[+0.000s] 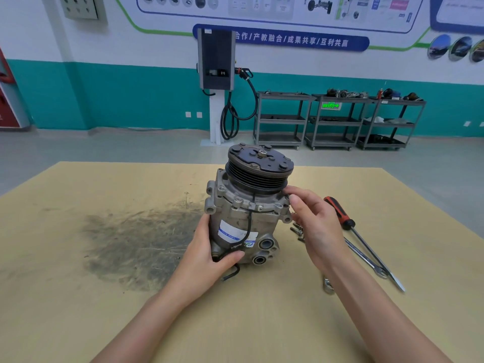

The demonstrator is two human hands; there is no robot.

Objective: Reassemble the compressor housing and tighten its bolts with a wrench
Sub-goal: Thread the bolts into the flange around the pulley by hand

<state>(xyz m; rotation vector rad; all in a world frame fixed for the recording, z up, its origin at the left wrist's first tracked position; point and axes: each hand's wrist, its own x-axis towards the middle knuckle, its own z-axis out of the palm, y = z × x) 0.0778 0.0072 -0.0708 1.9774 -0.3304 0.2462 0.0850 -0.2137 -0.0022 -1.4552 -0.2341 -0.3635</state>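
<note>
The compressor [248,210] stands near the middle of the counter [104,297], its long axis tilted up and away from the person, black pulley [259,169] at the top and the ported rear end resting on the board. The left hand [209,255] wraps the lower body, thumb across the front near the black cable [247,231], steadying the unit. The right hand [317,226] is at the upper right of the housing, fingertips curled in against the flange just under the pulley; whether they pinch a bolt there I cannot tell.

Loose bolts [297,231] lie just beside the compressor's right foot, partly hidden behind the right hand. The combination wrench [366,258] and a red-handled screwdriver [361,239] lie further right, both running diagonally toward the near right edge.

Judging from this, bolts are being seated by hand and wrench tightening is not yet begun. The right hand is nearer both bolts and wrench, so it would fetch them while the left hand holds the housing.
</note>
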